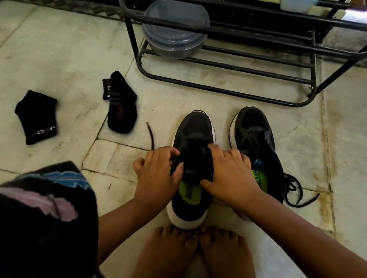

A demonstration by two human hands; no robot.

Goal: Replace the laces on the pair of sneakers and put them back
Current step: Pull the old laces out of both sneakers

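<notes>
Both hands work the near sneaker point(192, 163), toe pointing away: left hand point(159, 173) pinches its lace point(151, 137); right hand point(229, 173) grips the tongue. Second sneaker point(256, 143) lies just right, parallel.

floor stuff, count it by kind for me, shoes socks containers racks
sneakers: 2, the left under both hands, the right beside it
socks: 2, one far left, one nearer the shoes
containers: 2, a grey tub and a pale box, both on the rack
racks: 1
total: 7
</notes>
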